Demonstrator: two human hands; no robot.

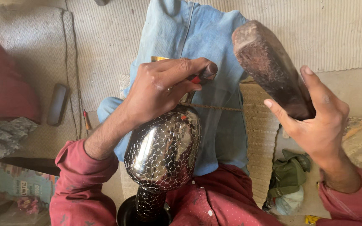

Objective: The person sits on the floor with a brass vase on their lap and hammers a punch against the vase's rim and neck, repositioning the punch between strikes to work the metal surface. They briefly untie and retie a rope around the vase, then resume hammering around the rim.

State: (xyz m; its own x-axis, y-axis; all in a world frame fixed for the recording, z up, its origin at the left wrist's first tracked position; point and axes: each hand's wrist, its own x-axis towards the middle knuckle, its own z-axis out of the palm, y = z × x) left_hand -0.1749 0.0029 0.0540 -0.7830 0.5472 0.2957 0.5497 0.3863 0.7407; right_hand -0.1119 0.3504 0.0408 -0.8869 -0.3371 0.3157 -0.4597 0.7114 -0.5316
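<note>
We see our left hand (160,90) near the middle of the view, its fingers curled tight around a slim punch tool (201,76) with a red band on it; only the tool's dark end pokes out past the thumb and forefinger at about 3 o'clock of the hand. The tool's working end is hidden under the hand, so we cannot tell whether it touches the metal.

Directly below that hand, at 6 o'clock, lies a shiny metal vase (162,152), its bulging body covered in a fine scale-like engraved mesh. Its narrow neck runs down to a dark round base (126,213) at the bottom edge. The vase rests over our lap, on a pale blue denim cloth (206,37) that stretches up toward 12 o'clock.

Our right hand (319,125) is at 3 o'clock of the view, well apart from the vase. Its fingers and thumb wrap around the lower part of a heavy, worn wooden mallet (267,62), which tilts up toward 11 o'clock, its blunt end hanging above the denim.

Both sleeves (78,188) are dark red with small dots. A woven mat (260,125) lies under the right forearm, with an olive green cloth bundle (288,175) at 5 o'clock. A dark flat bar (57,104) lies on the floor covering at 9 o'clock.
</note>
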